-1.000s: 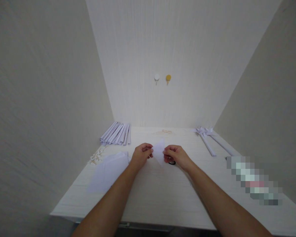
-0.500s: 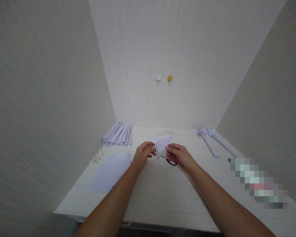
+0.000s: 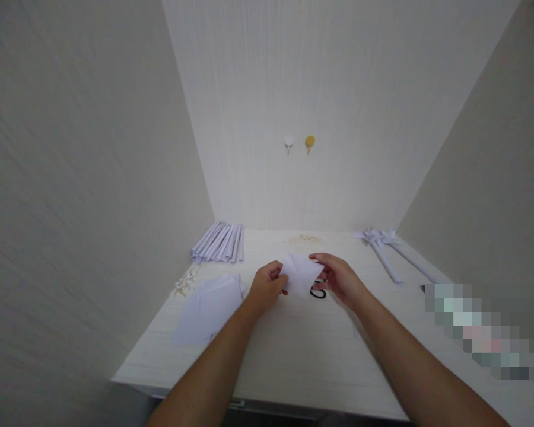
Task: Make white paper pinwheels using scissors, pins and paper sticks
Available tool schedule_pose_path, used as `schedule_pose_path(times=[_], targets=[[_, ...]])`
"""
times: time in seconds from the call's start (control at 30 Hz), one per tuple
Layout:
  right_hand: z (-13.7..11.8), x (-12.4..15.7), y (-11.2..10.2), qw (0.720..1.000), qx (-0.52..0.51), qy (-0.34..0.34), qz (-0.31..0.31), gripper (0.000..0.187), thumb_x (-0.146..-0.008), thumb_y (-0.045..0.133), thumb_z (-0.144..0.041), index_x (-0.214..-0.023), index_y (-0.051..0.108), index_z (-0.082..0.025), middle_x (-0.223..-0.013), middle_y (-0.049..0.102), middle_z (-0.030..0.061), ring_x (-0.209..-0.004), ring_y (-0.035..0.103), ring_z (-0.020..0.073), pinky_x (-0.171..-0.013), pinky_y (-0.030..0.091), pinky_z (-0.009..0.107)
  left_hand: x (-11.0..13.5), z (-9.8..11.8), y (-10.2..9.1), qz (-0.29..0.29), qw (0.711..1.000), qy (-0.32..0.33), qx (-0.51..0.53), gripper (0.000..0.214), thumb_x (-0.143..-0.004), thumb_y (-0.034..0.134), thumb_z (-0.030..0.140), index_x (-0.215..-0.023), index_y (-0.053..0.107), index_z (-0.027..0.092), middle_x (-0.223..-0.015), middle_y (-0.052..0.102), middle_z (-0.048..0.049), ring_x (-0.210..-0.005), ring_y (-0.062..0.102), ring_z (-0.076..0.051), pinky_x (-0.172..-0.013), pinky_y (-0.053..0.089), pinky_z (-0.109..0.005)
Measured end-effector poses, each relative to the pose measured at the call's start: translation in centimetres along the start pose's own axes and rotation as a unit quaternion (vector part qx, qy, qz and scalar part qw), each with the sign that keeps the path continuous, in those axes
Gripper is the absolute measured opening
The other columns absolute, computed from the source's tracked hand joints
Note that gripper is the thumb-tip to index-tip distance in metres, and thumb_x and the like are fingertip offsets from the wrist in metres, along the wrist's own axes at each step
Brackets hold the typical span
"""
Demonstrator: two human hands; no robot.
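A small folded piece of white paper (image 3: 301, 275) is held just above the pale wooden table (image 3: 293, 356), between both hands. My left hand (image 3: 269, 289) pinches its left edge with closed fingers. My right hand (image 3: 340, 279) grips its right side, thumb and fingers curled over the top edge. Black scissor handles (image 3: 318, 292) lie on the table under the paper, mostly hidden by it.
A stack of white paper sheets (image 3: 209, 305) lies at the left. A row of folded paper strips (image 3: 220, 242) sits at the back left. Long rolled paper pieces (image 3: 389, 255) lie at the back right. Two wall hooks (image 3: 299, 142) hang on the back wall. A blurred patch (image 3: 480, 329) covers the right.
The paper has turned from a standing, pointed shape to lying flatter and wider between my hands. My right hand moved up over its top right edge; the view shifted slightly.
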State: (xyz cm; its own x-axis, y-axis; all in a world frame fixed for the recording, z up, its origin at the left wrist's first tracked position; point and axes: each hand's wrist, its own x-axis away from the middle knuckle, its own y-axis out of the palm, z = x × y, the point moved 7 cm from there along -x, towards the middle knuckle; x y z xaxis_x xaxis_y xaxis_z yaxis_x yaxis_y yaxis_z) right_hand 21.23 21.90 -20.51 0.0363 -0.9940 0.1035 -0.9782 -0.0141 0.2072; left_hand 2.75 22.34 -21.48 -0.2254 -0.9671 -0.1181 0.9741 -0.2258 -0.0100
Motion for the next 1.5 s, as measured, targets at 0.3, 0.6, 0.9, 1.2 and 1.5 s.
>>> schedule_pose_path(times=[0.3,0.6,0.9,1.2,1.5], targets=[[1.2,-0.3,0.9,0.993,0.115,-0.023,-0.034,0.027,-0.054,0.087,-0.027,-0.074,0.072,-0.017,-0.062,0.071,-0.0002,-0.048,0.058,0.0130,-0.043,0.041,0.022,0.3,1.3,-1.2,0.067,0.993,0.060,-0.080,0.010,-0.066,0.069,0.020,-0.077,0.070,0.019,-0.071,0.067,0.0014,-0.065,0.057,-0.015,-0.059,0.042,-0.024],[1.4,0.7,2.1,0.983,0.163,-0.076,-0.043,0.016,-0.061,0.081,-0.023,-0.077,0.081,-0.019,-0.073,0.077,0.0027,-0.064,0.065,0.0198,-0.059,0.047,0.028,0.6,1.4,-1.2,0.085,0.994,0.064,-0.037,0.040,-0.065,0.073,0.021,-0.105,0.065,0.022,-0.073,0.063,0.0052,-0.051,0.048,-0.009,-0.051,0.038,-0.021],[1.8,0.0,1.9,0.992,0.102,-0.068,-0.009,0.023,-0.062,0.079,-0.035,-0.076,0.077,-0.017,-0.072,0.077,0.0056,-0.058,0.064,0.0182,-0.056,0.048,0.029,0.6,1.9,-0.5,0.069,0.995,0.074,0.027,0.034,-0.068,0.075,0.029,-0.098,0.060,0.019,-0.083,0.072,-0.0026,-0.072,0.066,-0.015,-0.066,0.051,-0.025],[1.9,0.0,1.6,0.996,0.076,-0.047,0.009,0.016,-0.059,0.081,-0.028,-0.068,0.076,-0.016,-0.064,0.074,0.0038,-0.054,0.059,0.0161,-0.053,0.043,0.027,1.4,2.3,0.1,0.056,0.991,0.108,-0.060,0.013,-0.078,0.072,0.023,-0.091,0.076,0.020,-0.082,0.073,-0.0011,-0.074,0.064,-0.017,-0.066,0.048,-0.025],[2.0,0.3,1.8,0.999,0.027,-0.013,0.015,0.022,-0.061,0.082,-0.032,-0.074,0.076,-0.016,-0.068,0.076,0.0051,-0.057,0.063,0.0178,-0.054,0.044,0.028,1.2,1.6,0.2,0.031,0.990,0.124,-0.060,0.027,-0.081,0.073,0.027,-0.106,0.081,0.022,-0.111,0.079,-0.0087,-0.100,0.070,-0.025,-0.084,0.056,-0.032]])
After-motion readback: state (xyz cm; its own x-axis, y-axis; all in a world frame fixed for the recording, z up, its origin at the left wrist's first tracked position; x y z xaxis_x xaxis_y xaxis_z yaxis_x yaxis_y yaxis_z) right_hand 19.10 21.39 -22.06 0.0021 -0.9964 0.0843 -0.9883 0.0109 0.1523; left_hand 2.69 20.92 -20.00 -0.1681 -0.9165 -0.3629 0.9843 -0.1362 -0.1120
